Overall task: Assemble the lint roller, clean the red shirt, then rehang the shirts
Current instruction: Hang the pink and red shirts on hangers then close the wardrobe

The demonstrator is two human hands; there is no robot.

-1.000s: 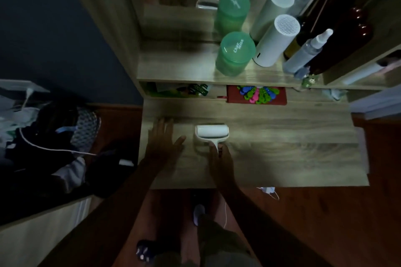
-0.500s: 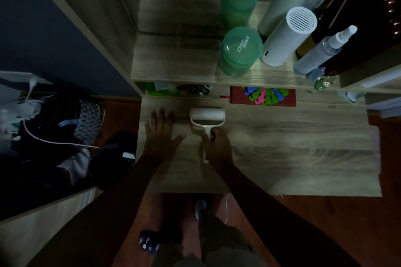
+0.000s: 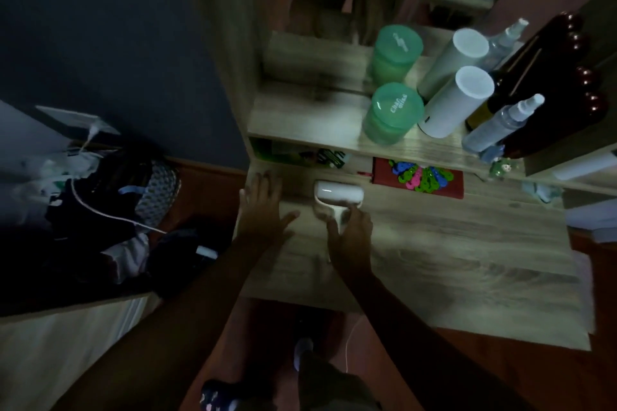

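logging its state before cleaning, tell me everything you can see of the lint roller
The lint roller is white and glossy, plastic by the look: a short cylinder lying crosswise in a forked frame, its handle pointing toward the person. It seems to rest on the wooden desk, near the low shelf. The right hand grips the handle, hiding most of it; the left hand lies flat beside it, apart.

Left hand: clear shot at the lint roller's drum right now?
Probably yes. Left hand lies flat on the desk beside the lint roller, bare wood between; right hand holds only the handle.
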